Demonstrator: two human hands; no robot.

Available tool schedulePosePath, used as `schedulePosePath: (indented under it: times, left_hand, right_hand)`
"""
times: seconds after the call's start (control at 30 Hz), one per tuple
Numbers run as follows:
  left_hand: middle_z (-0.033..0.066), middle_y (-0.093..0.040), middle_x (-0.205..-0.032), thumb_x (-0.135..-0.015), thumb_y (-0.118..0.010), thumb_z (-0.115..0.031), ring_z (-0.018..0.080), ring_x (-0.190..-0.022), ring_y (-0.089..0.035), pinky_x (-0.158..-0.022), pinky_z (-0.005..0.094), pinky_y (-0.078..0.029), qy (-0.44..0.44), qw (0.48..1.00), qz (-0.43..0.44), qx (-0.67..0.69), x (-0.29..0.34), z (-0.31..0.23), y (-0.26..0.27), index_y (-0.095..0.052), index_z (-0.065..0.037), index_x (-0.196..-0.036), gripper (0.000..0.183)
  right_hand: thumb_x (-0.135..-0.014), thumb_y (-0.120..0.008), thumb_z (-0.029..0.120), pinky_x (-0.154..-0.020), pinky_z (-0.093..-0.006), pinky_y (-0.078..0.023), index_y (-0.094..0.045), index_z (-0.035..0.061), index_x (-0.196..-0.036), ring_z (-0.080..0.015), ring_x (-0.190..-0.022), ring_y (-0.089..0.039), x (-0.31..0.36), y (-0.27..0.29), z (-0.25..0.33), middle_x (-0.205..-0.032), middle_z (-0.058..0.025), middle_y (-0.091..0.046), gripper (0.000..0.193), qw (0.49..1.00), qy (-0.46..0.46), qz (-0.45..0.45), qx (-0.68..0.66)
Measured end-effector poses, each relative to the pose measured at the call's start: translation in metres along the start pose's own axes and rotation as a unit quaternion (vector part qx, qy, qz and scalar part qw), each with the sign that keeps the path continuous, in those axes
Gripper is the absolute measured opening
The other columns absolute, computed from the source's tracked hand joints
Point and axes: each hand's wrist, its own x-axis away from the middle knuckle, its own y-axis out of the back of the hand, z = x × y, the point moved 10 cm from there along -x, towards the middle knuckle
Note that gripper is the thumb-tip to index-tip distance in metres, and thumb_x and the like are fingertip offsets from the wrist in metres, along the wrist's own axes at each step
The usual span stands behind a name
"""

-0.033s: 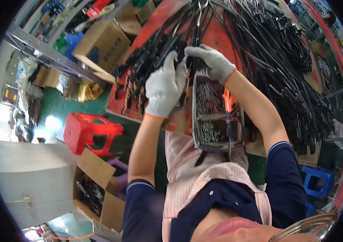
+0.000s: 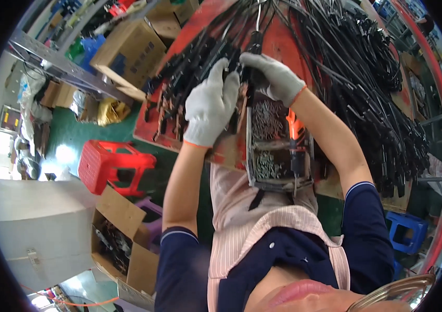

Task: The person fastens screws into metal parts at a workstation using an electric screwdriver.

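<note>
My left hand [image 2: 210, 104], in a white knit glove with an orange cuff, is over a pile of black cable ends [image 2: 195, 67]. Its thumb and forefinger are on either side of something black; the other fingers are hidden. Close beside it my right hand [image 2: 275, 79], gloved alike, has its fingers curled round a black cable handle [image 2: 255, 42]. A light-coloured cord rises from the handle's far end. Copper-coloured strips [image 2: 164, 109] stick out of several cable ends. Just below my right hand, an orange and black power screwdriver [image 2: 296, 138] lies across a bin of screws [image 2: 252, 174].
Black cables [image 2: 356, 99] are heaped on the right of the red table [image 2: 283, 44]. At the left are a red stool [image 2: 93, 166], an open carton [image 2: 140, 268] of parts, a metal shelf [image 2: 54, 70] and cardboard boxes [image 2: 145, 52]. A blue stool [image 2: 408, 229] stands at the right.
My left forefinger has risen a little and parted from the thumb. My right hand keeps its curled grip on the handle. The whole view has shifted slightly.
</note>
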Motion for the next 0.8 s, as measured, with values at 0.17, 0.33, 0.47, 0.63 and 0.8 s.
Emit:
schedulePosePath:
  times: [0.17, 0.33, 0.47, 0.63, 0.8]
  left_hand:
    - [0.0227, -0.068, -0.084, -0.096, -0.054, -0.035, 0.0385, -0.078, -0.068, -0.068, 0.0442, -0.051, 0.064, 0.990, 0.087, 0.090, -0.007, 0.001, -0.034, -0.057, -0.001, -0.122, 0.043]
    - [0.0250, -0.067, -0.083, -0.097, -0.051, -0.036, 0.0400, -0.080, -0.067, -0.068, 0.0445, -0.051, 0.146, 0.964, 0.094, 0.200, 0.001, 0.013, -0.047, -0.059, -0.002, -0.119, 0.041]
    - [0.0199, -0.070, -0.088, -0.098, -0.048, -0.029, 0.0357, -0.084, -0.068, -0.072, 0.0431, -0.053, 0.068, 0.997, -0.025, -0.027, -0.004, 0.000, -0.032, -0.057, -0.003, -0.120, 0.036]
    - [0.0105, -0.071, -0.095, -0.099, -0.050, -0.014, 0.0145, -0.088, -0.067, -0.083, 0.0289, -0.052, 0.104, 0.970, -0.051, 0.216, -0.004, 0.010, -0.045, -0.057, 0.004, -0.121, 0.030]
    - [0.0102, -0.069, -0.102, -0.100, -0.050, -0.015, 0.0160, -0.093, -0.066, -0.087, 0.0284, -0.050, 0.110, 0.952, -0.084, 0.273, 0.002, 0.005, -0.043, -0.056, 0.003, -0.124, 0.031]
  right_hand:
    - [-0.091, -0.068, 0.023, -0.063, -0.0253, -0.050, -0.057, 0.0091, -0.090, -0.0099, -0.066, -0.054, -0.016, 0.016, 0.006, -0.072, 0.0027, -0.053, 0.018, 0.997, -0.001, -0.049, -0.063]
    - [-0.098, -0.058, 0.024, -0.053, -0.0213, -0.044, -0.048, 0.0114, -0.078, -0.0064, -0.054, -0.046, -0.037, 0.002, 0.022, -0.067, 0.0053, -0.046, 0.025, 0.981, 0.084, 0.077, -0.159]
    - [-0.092, -0.062, 0.018, -0.051, -0.0236, -0.043, -0.052, 0.0076, -0.084, -0.0075, -0.053, -0.048, -0.016, -0.009, 0.013, -0.066, 0.0016, -0.050, 0.016, 0.998, 0.054, 0.006, -0.033]
    - [-0.088, -0.065, 0.020, -0.054, -0.0258, -0.046, -0.058, 0.0108, -0.091, -0.0094, -0.057, -0.052, 0.014, 0.001, 0.003, -0.073, 0.0002, -0.057, 0.012, 0.989, 0.078, -0.097, -0.078]
    - [-0.094, -0.062, 0.026, -0.061, -0.0283, -0.048, -0.062, 0.0092, -0.099, -0.0161, -0.065, -0.059, 0.022, -0.017, 0.010, -0.076, -0.0035, -0.062, 0.017, 0.995, 0.015, -0.092, -0.038]
